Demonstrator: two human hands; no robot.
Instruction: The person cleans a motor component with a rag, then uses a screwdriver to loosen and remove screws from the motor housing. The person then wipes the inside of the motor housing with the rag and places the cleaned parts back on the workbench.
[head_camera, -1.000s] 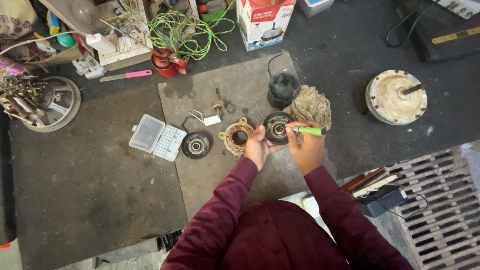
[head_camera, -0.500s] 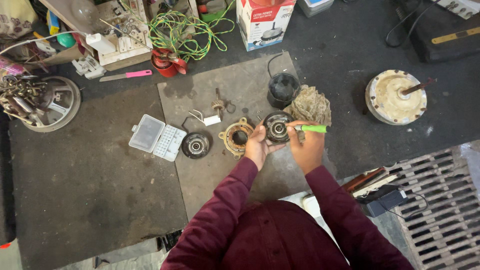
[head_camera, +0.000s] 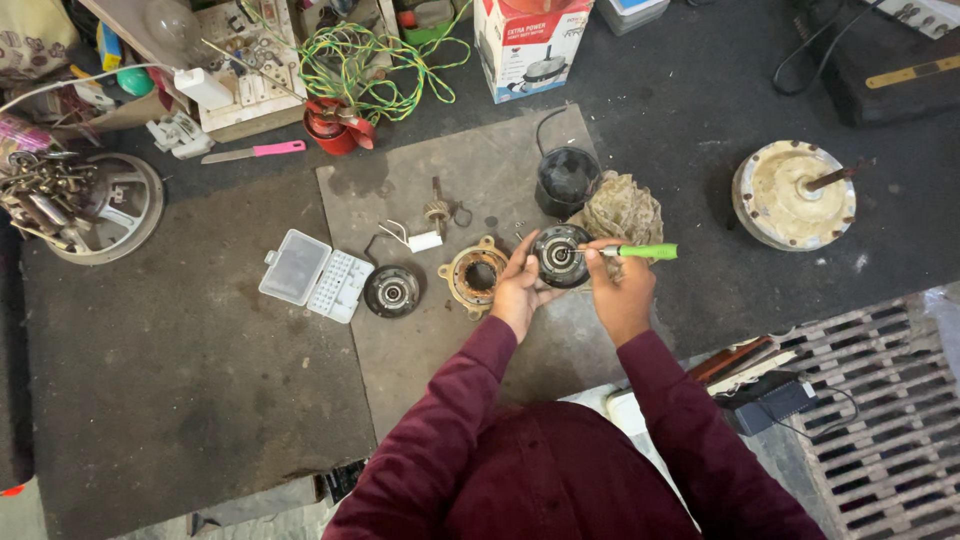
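1. Round motor part (head_camera: 560, 256) was gripped by left hand (head_camera: 517, 290) fingers, above the mat.
2. Green-handled screwdriver (head_camera: 636, 251) was clenched in right hand (head_camera: 624, 295), tip at part's centre.
3. Brass ring housing (head_camera: 476, 276) lay just left of left fingers.

One head-worn view only — looking steeply down from well above at the dark grey workshop floor mat (head_camera: 150, 380), the wearer's body at 6 o'clock

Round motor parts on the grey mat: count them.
4: a black cap left, a brass ring beside it, one disc in the left hand, a black housing behind. Others may be hidden.
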